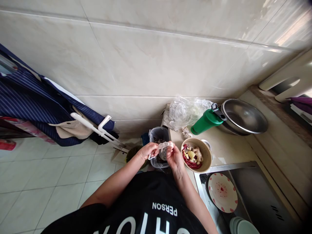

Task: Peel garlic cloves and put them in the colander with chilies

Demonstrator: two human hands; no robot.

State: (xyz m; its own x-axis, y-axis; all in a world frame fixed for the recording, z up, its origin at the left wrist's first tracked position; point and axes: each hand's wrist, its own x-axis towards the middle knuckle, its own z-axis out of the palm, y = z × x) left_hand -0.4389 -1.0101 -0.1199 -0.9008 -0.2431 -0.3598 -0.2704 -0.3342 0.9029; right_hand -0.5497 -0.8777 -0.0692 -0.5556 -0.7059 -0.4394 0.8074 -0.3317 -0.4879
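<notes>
Well, hands (149,150) (175,158) pinch whitish film (163,145); shirt (138,191) reads "PERSON".

L hand (151,150), R hand (175,157) o/ bin (162,132)

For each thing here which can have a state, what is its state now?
Thin whitish translucent strip: held between left hand and right hand
Grey plastic bin: open, partly filled
Round beige plastic basket: uncovered, holding red chillies and pale food pieces
Green cylindrical bottle: black lid on
Clear plastic bag: crumpled
Round silver metal bowl: uncovered, open side up
Round white pink-spotted plate: face up
</notes>
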